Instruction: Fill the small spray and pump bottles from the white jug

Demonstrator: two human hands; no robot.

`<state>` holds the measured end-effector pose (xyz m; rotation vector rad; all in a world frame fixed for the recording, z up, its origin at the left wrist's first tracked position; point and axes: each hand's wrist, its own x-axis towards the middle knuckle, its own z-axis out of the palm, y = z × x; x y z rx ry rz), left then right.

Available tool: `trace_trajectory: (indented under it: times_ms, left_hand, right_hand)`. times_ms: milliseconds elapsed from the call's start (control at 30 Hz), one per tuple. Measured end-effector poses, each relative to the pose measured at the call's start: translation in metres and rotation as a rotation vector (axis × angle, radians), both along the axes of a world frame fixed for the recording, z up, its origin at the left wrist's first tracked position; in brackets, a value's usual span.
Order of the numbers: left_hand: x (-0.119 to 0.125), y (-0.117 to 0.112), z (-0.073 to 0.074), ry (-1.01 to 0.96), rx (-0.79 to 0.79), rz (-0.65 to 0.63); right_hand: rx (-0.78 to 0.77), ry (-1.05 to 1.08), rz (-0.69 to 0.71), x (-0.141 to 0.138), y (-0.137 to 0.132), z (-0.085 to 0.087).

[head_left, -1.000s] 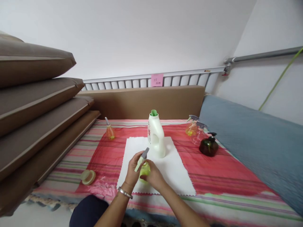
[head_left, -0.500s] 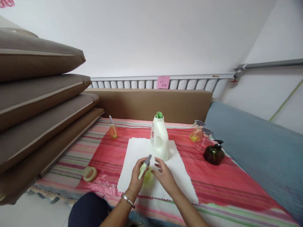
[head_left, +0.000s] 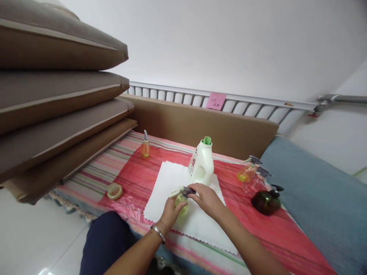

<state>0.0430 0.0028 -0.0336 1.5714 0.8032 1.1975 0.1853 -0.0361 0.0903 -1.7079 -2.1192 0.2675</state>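
Observation:
My left hand point(head_left: 171, 212) is closed around a small see-through yellow-green spray bottle point(head_left: 182, 208) low over a white cloth point(head_left: 162, 183). On top of the bottle is a spray head point(head_left: 187, 191) with a pale green trigger and a dark grey top. The fingers of my right hand point(head_left: 207, 198) are closed on the grey part, and partly hide it. Just beyond both hands stands a white detergent jug point(head_left: 207, 162) with a green pouring spout point(head_left: 207, 140) and no lid on it. The scalloped-edged cloth lies under the jug.
An orange spray bottle point(head_left: 145, 148) stands back left, and a round pale cap point(head_left: 114, 190) lies near the front left. On the right are a yellowish spray bottle point(head_left: 243, 175), a pink spray bottle point(head_left: 252, 186) and a dark pump bottle point(head_left: 265, 201). Stacked cushions point(head_left: 65, 82) rise at left.
My right hand, open beside the bottle before, has closed on its spray head. The trigger now points left and the grey part right. My view has turned and tilted.

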Motion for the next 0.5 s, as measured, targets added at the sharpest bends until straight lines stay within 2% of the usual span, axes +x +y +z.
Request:
trace_trajectory:
  times_ms: [133, 300, 500]
  left_hand:
    - [0.001, 0.002, -0.006, 0.021, -0.007, 0.043]
    - [0.001, 0.001, -0.005, 0.029, 0.019, 0.034]
    - [0.003, 0.002, -0.004, 0.033, 0.053, 0.023]
  right_hand:
    - [-0.058, -0.145, -0.038, -0.003, 0.005, 0.009]
    - [-0.090, -0.261, -0.103, -0.013, 0.005, 0.019]
    - [-0.080, -0.313, -0.169, -0.018, 0.001, 0.016]
